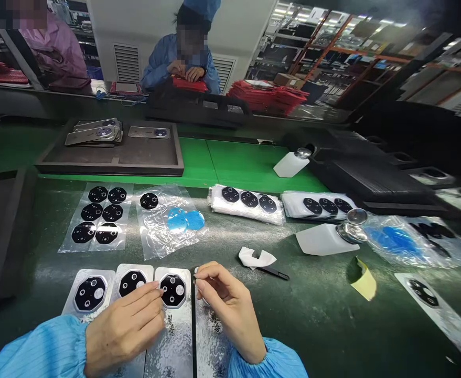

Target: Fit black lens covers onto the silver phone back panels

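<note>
Four silvery phone back panels lie side by side in front of me. Black octagonal camera pieces show on the left panel, the second panel and the third panel. My left hand reaches over the second panel, fingers stretched out, with fingertips at the edge of the third panel's camera piece; its thumb is hidden. Over the top of the fourth panel, my right hand pinches thumb and index finger together. Whatever sits between those fingertips is too small to make out, and the hand covers that panel's camera area.
Black octagonal stickers on a clear sheet and a plastic bag with blue discs lie beyond. White sticker stacks, a pump bottle, a black-handled tool and a dark tray stand around. Two people sit opposite.
</note>
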`<state>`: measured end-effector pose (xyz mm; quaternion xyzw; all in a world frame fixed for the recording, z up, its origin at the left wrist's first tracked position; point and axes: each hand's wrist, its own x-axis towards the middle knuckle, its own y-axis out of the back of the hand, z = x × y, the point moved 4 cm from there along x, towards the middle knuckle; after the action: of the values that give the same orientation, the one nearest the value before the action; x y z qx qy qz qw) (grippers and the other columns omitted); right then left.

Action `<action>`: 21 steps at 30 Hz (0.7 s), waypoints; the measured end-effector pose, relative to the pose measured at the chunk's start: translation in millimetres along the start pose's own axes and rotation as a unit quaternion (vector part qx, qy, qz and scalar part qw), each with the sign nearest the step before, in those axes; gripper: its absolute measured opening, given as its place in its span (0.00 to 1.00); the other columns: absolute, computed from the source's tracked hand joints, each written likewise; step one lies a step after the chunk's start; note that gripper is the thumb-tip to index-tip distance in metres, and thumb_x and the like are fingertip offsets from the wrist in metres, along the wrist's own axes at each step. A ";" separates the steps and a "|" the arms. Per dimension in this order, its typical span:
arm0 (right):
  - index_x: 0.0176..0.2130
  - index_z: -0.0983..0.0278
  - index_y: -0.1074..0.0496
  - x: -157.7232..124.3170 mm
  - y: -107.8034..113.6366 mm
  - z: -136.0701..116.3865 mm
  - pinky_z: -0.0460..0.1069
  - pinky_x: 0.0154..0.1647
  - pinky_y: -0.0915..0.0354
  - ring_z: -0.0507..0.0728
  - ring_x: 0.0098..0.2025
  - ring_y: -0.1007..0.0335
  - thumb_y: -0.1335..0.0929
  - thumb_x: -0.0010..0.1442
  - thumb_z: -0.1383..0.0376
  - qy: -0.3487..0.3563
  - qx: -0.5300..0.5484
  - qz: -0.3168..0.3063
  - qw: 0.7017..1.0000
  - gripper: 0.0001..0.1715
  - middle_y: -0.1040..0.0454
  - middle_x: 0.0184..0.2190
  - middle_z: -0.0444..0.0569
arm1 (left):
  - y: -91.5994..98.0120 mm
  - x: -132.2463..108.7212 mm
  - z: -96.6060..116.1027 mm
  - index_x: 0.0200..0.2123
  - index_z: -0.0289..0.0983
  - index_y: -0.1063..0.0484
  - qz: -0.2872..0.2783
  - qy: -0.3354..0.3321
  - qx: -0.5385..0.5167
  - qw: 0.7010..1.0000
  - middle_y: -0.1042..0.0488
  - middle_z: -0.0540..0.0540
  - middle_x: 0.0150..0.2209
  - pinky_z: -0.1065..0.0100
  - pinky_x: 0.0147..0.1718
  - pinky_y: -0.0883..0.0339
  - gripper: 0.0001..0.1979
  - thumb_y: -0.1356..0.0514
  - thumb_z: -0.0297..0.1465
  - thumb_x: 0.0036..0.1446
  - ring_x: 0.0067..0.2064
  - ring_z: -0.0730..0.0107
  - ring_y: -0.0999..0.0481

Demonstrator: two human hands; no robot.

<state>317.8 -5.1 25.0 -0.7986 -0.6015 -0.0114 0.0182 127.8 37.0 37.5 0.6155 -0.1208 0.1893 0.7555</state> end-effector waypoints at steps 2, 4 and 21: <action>0.36 0.61 0.25 1.5 -0.7 1.2 0.45 0.30 0.34 0.49 0.28 0.30 0.33 0.64 0.62 -0.017 0.005 -0.012 1.000 0.08 0.29 0.34 0.45 | -0.6 -0.4 0.1 0.36 0.30 0.30 0.002 -0.002 0.004 1.000 0.24 0.43 0.37 0.52 0.61 0.34 0.08 0.46 0.16 0.61 0.46 0.63 0.23; 0.38 0.61 0.25 2.5 -0.8 4.0 0.45 0.30 0.33 0.49 0.27 0.29 0.32 0.64 0.60 -0.035 0.021 -0.012 0.999 0.08 0.29 0.33 0.45 | -0.9 -0.7 0.4 0.36 0.30 0.30 0.005 -0.004 0.010 1.000 0.24 0.43 0.37 0.52 0.61 0.33 0.08 0.47 0.17 0.61 0.46 0.63 0.23; 0.41 0.63 0.29 6.9 -32.3 -8.7 0.46 0.36 0.33 0.53 0.37 0.30 0.36 0.65 0.74 0.122 -0.212 -0.080 0.966 0.09 0.28 0.35 0.47 | 1.9 3.6 5.5 0.37 0.27 0.27 0.012 -0.040 0.074 0.996 0.23 0.40 0.37 0.55 0.56 0.29 0.11 0.49 0.16 0.61 0.43 0.61 0.21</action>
<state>288.7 10.1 34.4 -0.7261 -0.6406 -0.2372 -0.0791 130.6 32.5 41.9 0.6755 -0.1441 0.1816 0.6999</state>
